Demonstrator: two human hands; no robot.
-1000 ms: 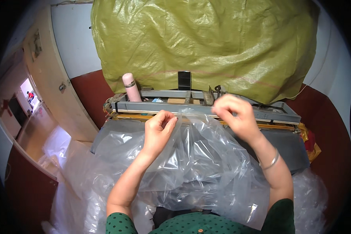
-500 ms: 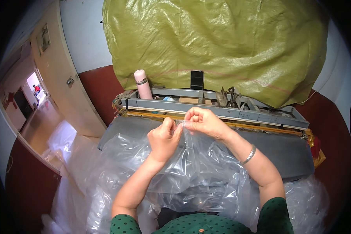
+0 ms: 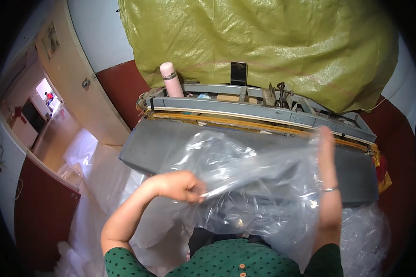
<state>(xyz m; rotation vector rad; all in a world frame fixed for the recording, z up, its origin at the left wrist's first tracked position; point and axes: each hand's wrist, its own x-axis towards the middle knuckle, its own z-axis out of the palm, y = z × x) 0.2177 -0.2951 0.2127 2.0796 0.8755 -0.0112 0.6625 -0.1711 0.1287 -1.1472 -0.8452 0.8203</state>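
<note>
A sheet of clear plastic film stretches between my two hands, shiny and creased, above a long dark grey padded board. My left hand is closed in a fist on the film's near left part, at the board's front edge. On the right, my right hand stands edge-on against the film with its fingers stretched out, blurred by motion. Whether its fingertips lie inside or outside a fold cannot be made out. A bracelet sits on my right wrist.
Behind the board runs a grey metal frame with yellow strips. It bears a pink flask, a black phone-like slab and a metal clamp. An olive tarp hangs behind. More film heaps around me; a door stands left.
My hands were together at the film's edge over the board. Now they are far apart, the left lower and nearer, the right out to the right, with the film drawn between them.
</note>
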